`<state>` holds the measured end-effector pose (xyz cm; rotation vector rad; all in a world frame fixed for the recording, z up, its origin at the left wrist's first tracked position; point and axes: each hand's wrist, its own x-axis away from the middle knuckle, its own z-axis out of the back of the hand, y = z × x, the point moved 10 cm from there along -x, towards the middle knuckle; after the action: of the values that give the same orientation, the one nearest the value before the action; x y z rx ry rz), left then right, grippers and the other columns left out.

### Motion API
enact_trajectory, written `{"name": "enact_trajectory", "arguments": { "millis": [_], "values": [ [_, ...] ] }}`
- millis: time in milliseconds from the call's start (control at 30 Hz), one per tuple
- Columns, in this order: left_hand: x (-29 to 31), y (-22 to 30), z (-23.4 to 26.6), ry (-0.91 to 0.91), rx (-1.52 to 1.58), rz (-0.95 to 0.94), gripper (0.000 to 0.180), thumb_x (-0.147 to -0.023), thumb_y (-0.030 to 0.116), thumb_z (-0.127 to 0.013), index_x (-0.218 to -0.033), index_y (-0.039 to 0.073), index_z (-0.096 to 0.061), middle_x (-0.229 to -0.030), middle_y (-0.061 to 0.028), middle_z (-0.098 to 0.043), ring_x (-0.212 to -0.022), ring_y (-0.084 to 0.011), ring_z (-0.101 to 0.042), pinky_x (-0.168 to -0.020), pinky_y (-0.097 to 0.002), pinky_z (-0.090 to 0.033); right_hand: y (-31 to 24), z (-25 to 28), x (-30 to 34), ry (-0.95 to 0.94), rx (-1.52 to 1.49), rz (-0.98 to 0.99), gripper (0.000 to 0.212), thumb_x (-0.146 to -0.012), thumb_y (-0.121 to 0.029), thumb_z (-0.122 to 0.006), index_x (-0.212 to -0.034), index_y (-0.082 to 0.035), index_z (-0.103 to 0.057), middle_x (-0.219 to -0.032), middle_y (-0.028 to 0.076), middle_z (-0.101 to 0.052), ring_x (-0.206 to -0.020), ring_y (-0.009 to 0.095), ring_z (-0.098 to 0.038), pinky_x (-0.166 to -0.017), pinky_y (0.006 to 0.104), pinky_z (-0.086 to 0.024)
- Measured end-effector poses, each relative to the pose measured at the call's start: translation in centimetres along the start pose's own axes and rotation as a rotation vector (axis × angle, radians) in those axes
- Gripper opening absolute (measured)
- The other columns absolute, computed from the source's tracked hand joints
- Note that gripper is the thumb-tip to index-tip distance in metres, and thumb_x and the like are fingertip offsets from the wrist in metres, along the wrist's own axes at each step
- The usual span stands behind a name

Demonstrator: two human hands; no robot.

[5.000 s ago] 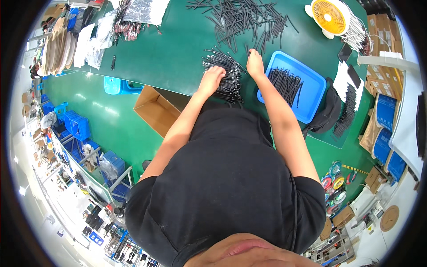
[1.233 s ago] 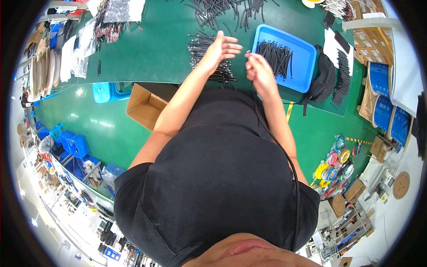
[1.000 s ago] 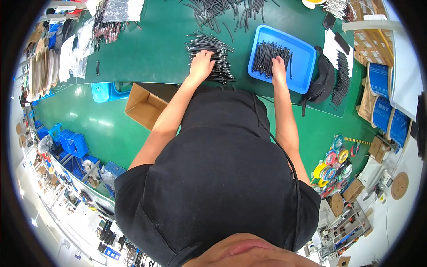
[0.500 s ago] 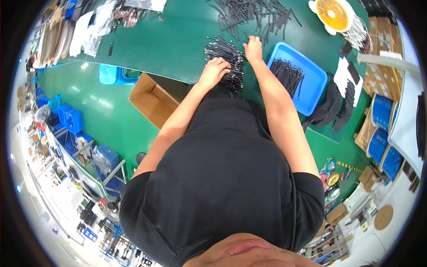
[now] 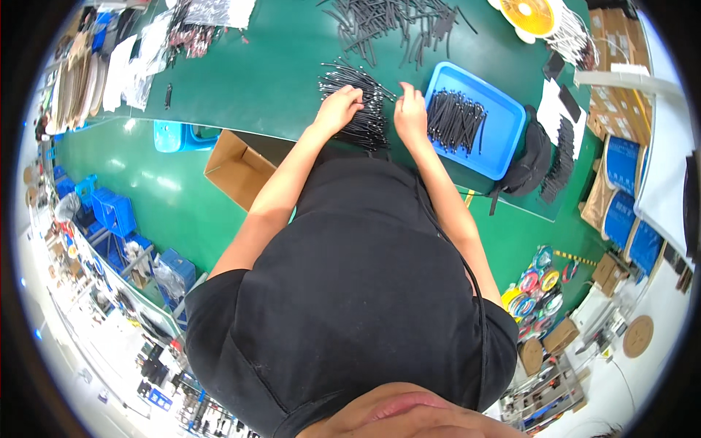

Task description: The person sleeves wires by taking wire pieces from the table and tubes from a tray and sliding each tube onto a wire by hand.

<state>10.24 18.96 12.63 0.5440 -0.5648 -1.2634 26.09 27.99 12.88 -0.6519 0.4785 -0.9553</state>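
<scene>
A thick bundle of short black cables (image 5: 369, 120) with shiny tips lies on the green table in front of me. My left hand (image 5: 340, 108) rests over its left side, fingers curled and closed around a black cable at the top of the bundle. Just right of the bundle is my right hand (image 5: 410, 115), its fingers bent together near the cable tips. Whatever they pinch is too small to make out. Beside that hand stands a blue tray (image 5: 504, 139) holding more black cables (image 5: 454, 120). Loose black tubes (image 5: 398, 25) are heaped farther back.
A black bag (image 5: 527, 164) and a row of black pieces (image 5: 558, 164) lie right of the tray. An orange-and-white fan (image 5: 527, 16) stands at the back right. Below the table's left edge are an open cardboard box (image 5: 237, 168) and a blue stool (image 5: 175, 136).
My right hand has drawn back from near the loose tubes toward the right side of the cable bundle. My left hand stays over the bundle. The whole view has shifted slightly.
</scene>
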Motion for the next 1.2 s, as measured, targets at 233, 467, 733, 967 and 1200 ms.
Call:
{"name": "enact_trajectory", "arguments": {
  "millis": [233,467,733,967,1200],
  "values": [
    [0.0,7.3,3.3,0.061,0.122,-0.124,0.018,-0.096,0.021,-0.068,-0.107,0.006,-0.070,-0.097,-0.0098,-0.068,-0.091,-0.0308,-0.067,-0.080,-0.0393,-0.054,-4.5,5.8,1.9,-0.034,0.125,0.055,0.027,-0.101,-0.026,-0.058,-0.123,-0.017,-0.071,-0.091,0.012,-0.061,-0.091,0.032,-0.061,-0.080,0.0455,-0.049],
    [0.7,8.3,4.6,0.107,0.064,-0.084,0.021,-0.097,0.024,-0.066,-0.107,0.008,-0.072,-0.099,-0.0086,-0.070,-0.094,-0.0296,-0.069,-0.082,-0.0386,-0.055,-6.0,7.8,2.7,0.074,0.129,0.151,0.022,-0.099,-0.022,-0.061,-0.115,-0.018,-0.075,-0.084,0.007,-0.058,-0.086,0.027,-0.058,-0.076,0.0421,-0.043],
    [1.3,8.7,4.6,0.104,0.032,-0.171,0.020,-0.097,0.025,-0.065,-0.106,0.009,-0.073,-0.099,-0.0078,-0.070,-0.093,-0.0302,-0.069,-0.081,-0.0392,-0.055,-6.1,8.3,3.2,0.089,0.119,0.186,0.019,-0.097,-0.022,-0.063,-0.111,-0.017,-0.076,-0.085,0.006,-0.059,-0.084,0.026,-0.056,-0.076,0.0412,-0.042],
    [1.4,9.7,4.0,-0.046,-0.018,-0.240,0.020,-0.097,0.023,-0.064,-0.103,0.007,-0.073,-0.097,-0.0087,-0.071,-0.090,-0.0296,-0.068,-0.079,-0.0397,-0.055,-6.8,8.1,3.8,0.006,0.166,0.304,0.018,-0.093,-0.022,-0.067,-0.107,-0.018,-0.077,-0.084,0.001,-0.060,-0.084,0.024,-0.056,-0.076,0.0399,-0.041],
    [2.0,10.6,3.6,-0.275,0.196,-0.197,0.023,-0.100,0.024,-0.057,-0.101,0.006,-0.072,-0.078,-0.0100,-0.068,-0.075,-0.0268,-0.068,-0.076,-0.0370,-0.053,-8.9,7.3,5.1,-0.111,0.106,0.445,0.013,-0.091,-0.021,-0.069,-0.100,-0.015,-0.076,-0.086,0.001,-0.064,-0.086,0.024,-0.057,-0.076,0.0392,-0.043]
  ]
}}
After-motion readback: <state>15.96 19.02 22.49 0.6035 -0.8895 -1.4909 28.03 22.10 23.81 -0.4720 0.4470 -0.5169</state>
